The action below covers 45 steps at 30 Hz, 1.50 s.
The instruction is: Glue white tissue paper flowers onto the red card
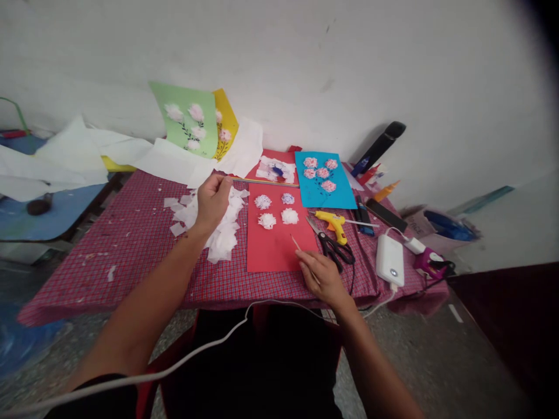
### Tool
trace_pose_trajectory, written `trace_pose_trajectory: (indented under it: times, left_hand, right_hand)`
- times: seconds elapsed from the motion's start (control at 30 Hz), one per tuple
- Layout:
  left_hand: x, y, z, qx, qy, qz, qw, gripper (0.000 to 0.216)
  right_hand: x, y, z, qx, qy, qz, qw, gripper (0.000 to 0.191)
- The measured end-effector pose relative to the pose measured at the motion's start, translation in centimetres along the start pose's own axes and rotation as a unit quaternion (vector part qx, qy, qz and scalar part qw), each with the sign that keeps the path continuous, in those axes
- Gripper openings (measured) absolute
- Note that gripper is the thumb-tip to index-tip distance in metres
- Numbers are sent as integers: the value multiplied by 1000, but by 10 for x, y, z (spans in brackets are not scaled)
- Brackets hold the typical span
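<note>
Head cam view, and you've got a busy table going. Your left hand [213, 201] is closed up, fingers pinched together right above a heap of white tissue squares [222, 233] — can't tell if there's a scrap caught in that pinch, though. Your right hand [321, 278] is in a narrow grip on a thin wooden stick [297, 245], with its tip angled up over the lower right part of a red paper sheet [279, 244].

That sheet sits just right of the tissue heap, with four white tissue flowers [276, 208] on it, and a long wooden skewer [262, 181] lies across its upper part. Right beside the sheet is a blue card [325, 186] with pink tissue flowers stuck on it. A green card [186, 119] and a yellow card [226, 122] stand tilted against the wall behind.

Over on your right, a yellow glue gun [334, 226] sits just above some black-handled scissors [329, 247], with a white power bank [390, 260] further along. It's all on a red checked tablecloth [131, 244] — a few tissue bits are scattered there too.
</note>
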<state>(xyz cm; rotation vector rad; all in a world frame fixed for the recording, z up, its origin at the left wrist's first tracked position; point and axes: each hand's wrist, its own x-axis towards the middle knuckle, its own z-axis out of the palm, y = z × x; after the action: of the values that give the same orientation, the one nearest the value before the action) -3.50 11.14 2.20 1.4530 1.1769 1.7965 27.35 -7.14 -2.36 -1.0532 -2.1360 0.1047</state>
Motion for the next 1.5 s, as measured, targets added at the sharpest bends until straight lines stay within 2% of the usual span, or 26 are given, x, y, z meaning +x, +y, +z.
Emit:
trace_pose_trajectory:
  times: [0.23, 0.5, 0.8, 1.3, 1.5]
  left_hand:
    - [1, -5, -2, -5, -4, -14, 1000, 23]
    - [1, -4, -2, 3, 10, -18, 1000, 24]
    - [-1, 4, -1, 27, 3, 0, 1000, 23]
    - [-1, -2, -3, 5, -4, -22, 1000, 20]
    - [0, -3, -2, 5, 2, -19, 1000, 21]
  right_hand:
    - [16, -1, -3, 19, 9, 28, 999, 41]
    - [25, 6, 9, 40, 54, 63, 996, 29]
    - [21, 6, 11, 31, 19, 73, 997, 27]
    - [26, 10, 13, 17, 11, 89, 996, 31]
    - [35, 12, 15, 35, 32, 96, 994, 27]
